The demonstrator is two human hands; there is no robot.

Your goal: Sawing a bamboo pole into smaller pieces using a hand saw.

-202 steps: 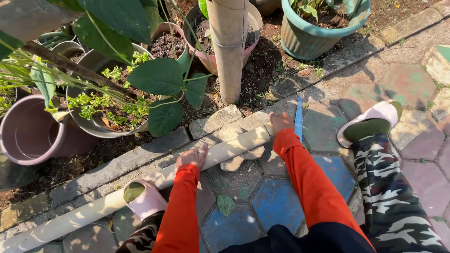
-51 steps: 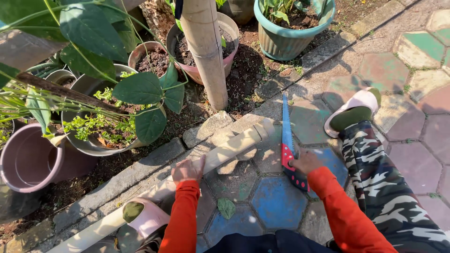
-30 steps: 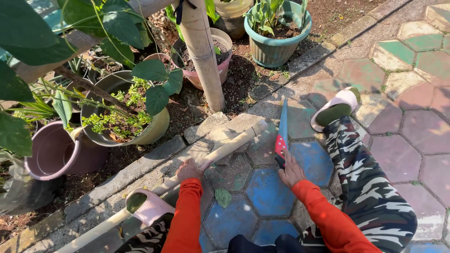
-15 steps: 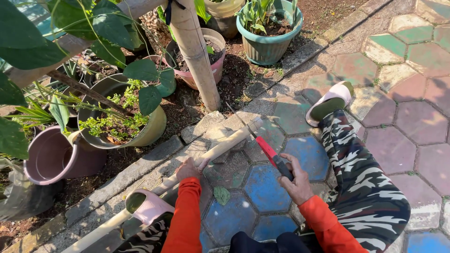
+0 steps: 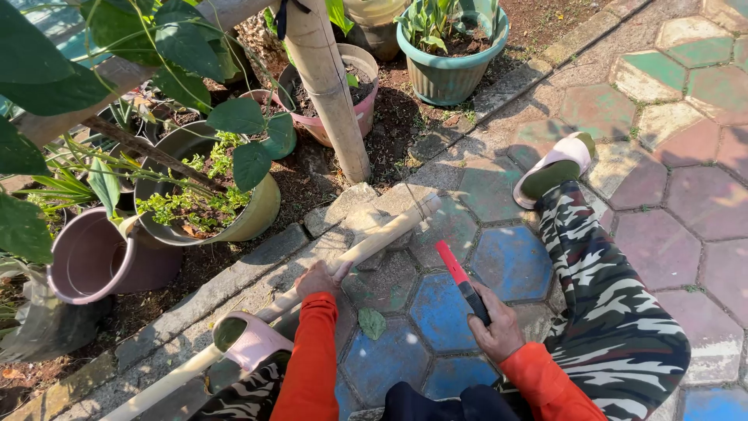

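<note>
The left hand [image 5: 315,279] is closed down on a long pale bamboo pole [image 5: 366,248] that lies diagonally across the painted hexagonal paving [image 5: 514,261], its far end resting near the stone kerb [image 5: 257,253] of the planting bed. The grip sits partway along the pole, and the pole also passes under the left slipper [image 5: 249,343], so hand and foot together appear to pin it against rolling. The right hand [image 5: 495,323] is wrapped tight around the dark handle of a small hand saw [image 5: 460,277] with a red blade; the blade points up and away from the body, tilted toward the pole but apart from it, with a gap of paving between blade tip and pole. The right leg, in camouflage trousers [image 5: 615,312], stretches out with its slipper [image 5: 555,168] near the kerb, leaving open room for the saw arm. An upright bamboo post [image 5: 331,101] stands in the soil beyond, flanked by a pink pot [image 5: 362,105], a teal pot [image 5: 456,62] and a yellow-green pot [image 5: 234,214] of small plants. Compared with half a second earlier, the saw has drawn back slightly from the pole and sits lower and nearer the body, while the left hand holds the same position on the pole. A fallen leaf [image 5: 372,322] lies on the paving between the arms.
</note>
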